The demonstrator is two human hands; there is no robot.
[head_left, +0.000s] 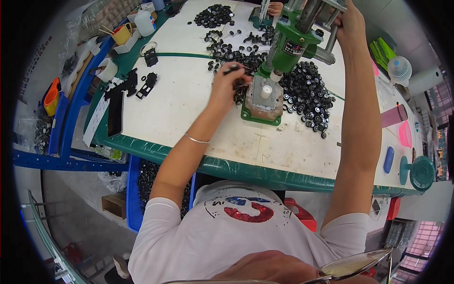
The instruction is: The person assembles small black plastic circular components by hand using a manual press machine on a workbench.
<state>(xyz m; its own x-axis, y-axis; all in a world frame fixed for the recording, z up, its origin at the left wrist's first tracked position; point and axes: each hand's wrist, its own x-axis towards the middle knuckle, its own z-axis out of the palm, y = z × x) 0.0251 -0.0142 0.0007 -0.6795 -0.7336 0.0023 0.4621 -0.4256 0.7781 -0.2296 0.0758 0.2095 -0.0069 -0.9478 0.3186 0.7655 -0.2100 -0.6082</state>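
Note:
A green hand press (294, 40) stands on the table in front of me, with a white round fixture (266, 92) on its base plate. My right hand (351, 23) is raised at the press's upper right, its fingers closed round the lever (334, 38); the arm of the press partly hides them. Just left of the base, my left hand (227, 87) holds small black wheels (239, 83) between its bent fingers. Beyond it lie wheels (231, 52), some joined by thin axles. Right of the press spreads a pile of loose black wheels with silvery centres (309, 94).
Another wheel pile (214, 15) lies farther back. Across the table, a co-worker's hand (275, 8) is beside a second press (261, 18). A phone (115, 114) and black plastic parts (148, 86) lie left. A blue bin (135, 194) stands below; a small fan (400, 68) is at right.

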